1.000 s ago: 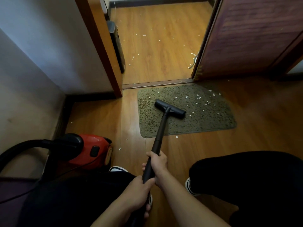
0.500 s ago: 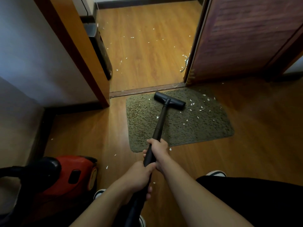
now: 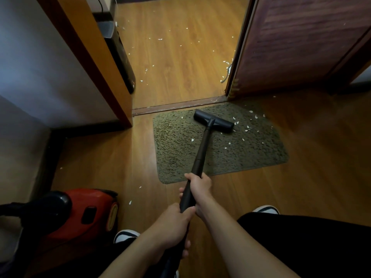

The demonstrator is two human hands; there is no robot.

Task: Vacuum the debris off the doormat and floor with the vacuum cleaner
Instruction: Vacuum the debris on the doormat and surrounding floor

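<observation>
A green-grey shaggy doormat lies on the wooden floor in front of a doorway. The vacuum's black floor nozzle rests on the mat's far half, joined to a black wand. My right hand grips the wand higher up; my left hand grips it lower, nearer my body. White paper bits are scattered on the mat's right part and on the floor past the threshold. The red and black vacuum body sits at the lower left.
A dark wooden door stands open on the right. The door frame and a white wall are on the left, with a black appliance behind the frame. A few scraps lie beside the vacuum body. My black trouser leg and shoes are below.
The nozzle has slid from the mat's middle toward its far edge by the threshold. My view and body have moved forward; the vacuum body now sits lower left in view.
</observation>
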